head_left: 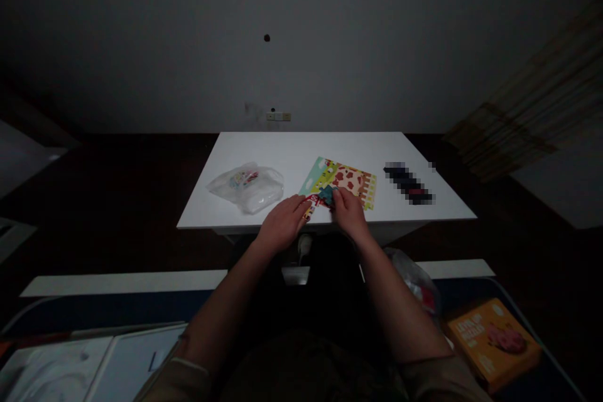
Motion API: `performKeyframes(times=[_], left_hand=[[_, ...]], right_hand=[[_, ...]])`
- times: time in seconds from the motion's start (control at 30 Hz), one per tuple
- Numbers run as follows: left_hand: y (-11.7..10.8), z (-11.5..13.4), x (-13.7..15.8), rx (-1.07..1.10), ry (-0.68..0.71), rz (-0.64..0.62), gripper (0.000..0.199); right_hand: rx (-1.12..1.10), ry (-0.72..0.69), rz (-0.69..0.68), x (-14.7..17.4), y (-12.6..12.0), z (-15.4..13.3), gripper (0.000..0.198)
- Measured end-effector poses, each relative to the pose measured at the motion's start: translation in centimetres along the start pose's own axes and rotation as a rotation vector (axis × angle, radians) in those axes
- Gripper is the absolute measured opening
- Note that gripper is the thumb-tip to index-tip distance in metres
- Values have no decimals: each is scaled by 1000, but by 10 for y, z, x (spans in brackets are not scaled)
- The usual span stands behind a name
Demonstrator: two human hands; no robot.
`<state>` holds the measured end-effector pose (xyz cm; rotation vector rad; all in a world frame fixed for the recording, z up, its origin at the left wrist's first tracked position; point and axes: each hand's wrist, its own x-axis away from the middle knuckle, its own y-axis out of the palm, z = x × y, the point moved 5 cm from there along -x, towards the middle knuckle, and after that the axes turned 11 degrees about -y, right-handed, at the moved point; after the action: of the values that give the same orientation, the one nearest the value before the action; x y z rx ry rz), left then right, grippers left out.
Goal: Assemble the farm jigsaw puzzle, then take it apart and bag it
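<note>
A colourful jigsaw puzzle with a spotted cow lies partly assembled at the front middle of the white table. My right hand is closed in a pinch on a dark teal puzzle piece, held over the puzzle's near edge. To the left, my left hand rests with its fingers stretched out flat at the near left corner. Its fingertips touch a red barn section and cover part of it.
A clear plastic bag with printed pieces lies on the table's left side. A pixelated dark object sits at the right. Beside me are an orange puzzle box, another plastic bag and an open white box.
</note>
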<state>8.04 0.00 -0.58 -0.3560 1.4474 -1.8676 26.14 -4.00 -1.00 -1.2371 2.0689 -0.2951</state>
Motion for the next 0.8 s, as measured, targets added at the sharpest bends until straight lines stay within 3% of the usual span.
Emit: performKeyframes(times=[0.17,0.23,0.37,0.6,0.8], left_hand=[[0,2,10,-89,24,-16,43],[1,3,13,-119,25,-21,43],[1,3,14,-105,29,-43,44],[-12,-6,1,131,-61,-22,38],[-2,17,-9,177,-40,4,40]], right_hand=[[-395,166,54,6,-9,14,37],[-310,136,120,10,-22,15,36],[149,-16,200,22,-51,11,35],[356,-357,-100,48,-44,5,38],[427,-425,-265,63,-34,5,46]])
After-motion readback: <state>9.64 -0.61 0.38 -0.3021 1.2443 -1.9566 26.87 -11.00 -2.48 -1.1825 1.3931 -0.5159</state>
